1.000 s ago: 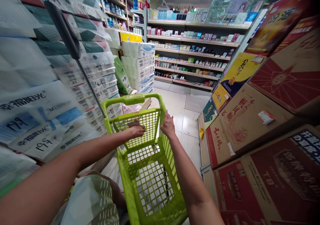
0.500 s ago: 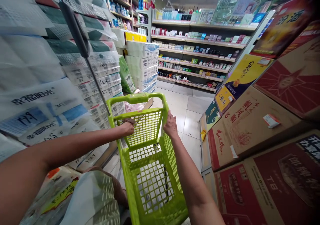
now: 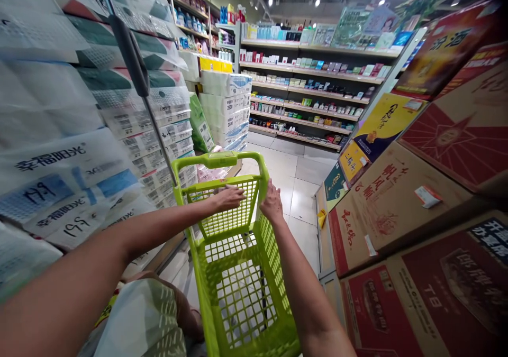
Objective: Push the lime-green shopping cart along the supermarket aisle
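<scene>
A lime-green plastic shopping cart point(image 3: 222, 259) with a lattice body stands in front of me, tilted toward me; I see no goods in its basket. My left hand point(image 3: 230, 197) is over the cart's far lattice panel, its fingers stretched to the right and apart. Whether it touches the panel I cannot tell. Against the cart's far right corner lies my right hand point(image 3: 272, 202), fingers fairly straight and pointing forward. A metal rod with a dark grey grip point(image 3: 133, 55) rises from the cart's far left corner, and neither hand is on it.
Wrapped tissue packs point(image 3: 75, 180) are piled on the left, with further stacked packs point(image 3: 226, 106) ahead. Cardboard boxes point(image 3: 391, 198) rise close on the right. Shelves of small boxed goods point(image 3: 313, 74) stand at the back beyond the tiled floor point(image 3: 296, 188).
My left hand has moved right across the cart's panel, and its curled fingers have stretched out. My right hand stays at the corner. The view has shifted slightly.
</scene>
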Demonstrator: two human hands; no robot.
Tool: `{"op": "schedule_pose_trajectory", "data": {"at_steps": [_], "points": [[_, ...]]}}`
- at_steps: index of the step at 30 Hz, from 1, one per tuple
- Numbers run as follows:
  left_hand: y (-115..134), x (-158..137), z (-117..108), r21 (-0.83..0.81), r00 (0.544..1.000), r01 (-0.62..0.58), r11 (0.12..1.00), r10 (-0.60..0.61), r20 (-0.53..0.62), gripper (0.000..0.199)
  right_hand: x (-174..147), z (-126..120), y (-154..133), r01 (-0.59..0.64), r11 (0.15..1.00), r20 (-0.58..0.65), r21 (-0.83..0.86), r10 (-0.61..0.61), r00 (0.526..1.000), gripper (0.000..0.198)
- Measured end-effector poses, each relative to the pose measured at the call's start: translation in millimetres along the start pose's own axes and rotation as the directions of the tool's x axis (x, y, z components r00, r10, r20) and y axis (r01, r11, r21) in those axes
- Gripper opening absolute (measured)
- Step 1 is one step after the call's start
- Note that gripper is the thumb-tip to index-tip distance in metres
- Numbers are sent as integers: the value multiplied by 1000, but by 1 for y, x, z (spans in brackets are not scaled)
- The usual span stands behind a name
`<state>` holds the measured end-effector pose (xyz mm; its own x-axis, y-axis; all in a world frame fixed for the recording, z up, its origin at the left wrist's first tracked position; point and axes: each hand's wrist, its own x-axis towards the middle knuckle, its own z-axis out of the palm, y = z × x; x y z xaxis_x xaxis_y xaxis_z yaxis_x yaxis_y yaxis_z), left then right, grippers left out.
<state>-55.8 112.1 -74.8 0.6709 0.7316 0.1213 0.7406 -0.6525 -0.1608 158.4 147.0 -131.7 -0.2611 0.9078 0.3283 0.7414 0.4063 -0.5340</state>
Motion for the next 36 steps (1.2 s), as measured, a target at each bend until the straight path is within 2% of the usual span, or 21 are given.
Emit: {"op": "schedule_pose_trajectory", "data": {"at_steps": [1,2,3,5,6,8,11,13,18,21,22,24,27,28,29,30,31,32,34,36], "points": [[-3,14,-10,52,999,-45,998,45,12,25,0,-1,1,-1,1000,1,-4,1,1000,103],[-8,26,-21,78,999,-42,996,45,-31,28,0,-2,2,-3,1000,1,-8,3,1000,103],[-13,34,-31,91,996,0,996,8,-86,31,0,-3,3,-5,1000,2,-12,5,1000,102],[-23,36,-46,62,973,172,983,-159,-169,30,-1,-4,6,-8,1000,5,-16,8,1000,102],[-27,31,-50,27,949,277,961,-269,-168,29,-1,-4,8,-7,1000,6,-17,7,1000,102],[-32,8,-52,-44,881,461,886,-463,-94,27,-2,-4,12,1,1000,5,-9,-1,1000,103],[-29,-40,-50,-106,791,605,789,-611,-30,32,-2,-2,18,23,999,-9,22,-23,1000,103],[-22,-71,-50,-112,773,622,775,-631,-65,39,-2,-1,21,41,998,-19,41,-41,999,103],[15,-129,-46,-77,788,569,819,-570,-232,44,-3,5,20,66,995,-68,73,-61,996,100],[40,-154,-38,-102,747,566,818,-561,-357,50,-1,5,17,96,992,-110,81,-87,990,98],[46,-161,-35,-127,719,572,810,-570,-398,54,-1,3,16,107,991,-116,80,-98,988,97],[52,-173,-31,-197,629,598,777,-607,-485,57,0,-4,11,125,990,-124,65,-117,985,94],[50,-182,-25,-307,424,668,678,-686,-592,50,-10,-13,-9,146,989,-166,3,-143,976,84],[50,-183,-22,-341,367,683,645,-708,-604,48,-18,-13,-21,158,987,-181,-18,-159,971,79],[52,-183,-18,-371,336,687,625,-725,-601,47,-30,-12,-35,176,984,-180,-27,-178,967,75],[56,-182,-14,-395,329,680,618,-738,-589,47,-46,-8,-51,211,977,-138,-25,-213,967,70],[61,-181,-10,-410,347,664,625,-744,-571,48,-65,-2,-69,250,968,-80,-18,-251,965,67],[66,-181,-5,-417,383,642,643,-741,-552,49,-86,5,-88,297,955,-21,-16,-297,955,65],[75,-180,4,-404,464,597,694,-708,-532,52,-132,23,-123,421,907,86,-17,-418,904,69],[73,-180,6,-388,501,573,722,-683,-531,53,-172,41,-148,485,874,122,-19,-480,869,77]]}}
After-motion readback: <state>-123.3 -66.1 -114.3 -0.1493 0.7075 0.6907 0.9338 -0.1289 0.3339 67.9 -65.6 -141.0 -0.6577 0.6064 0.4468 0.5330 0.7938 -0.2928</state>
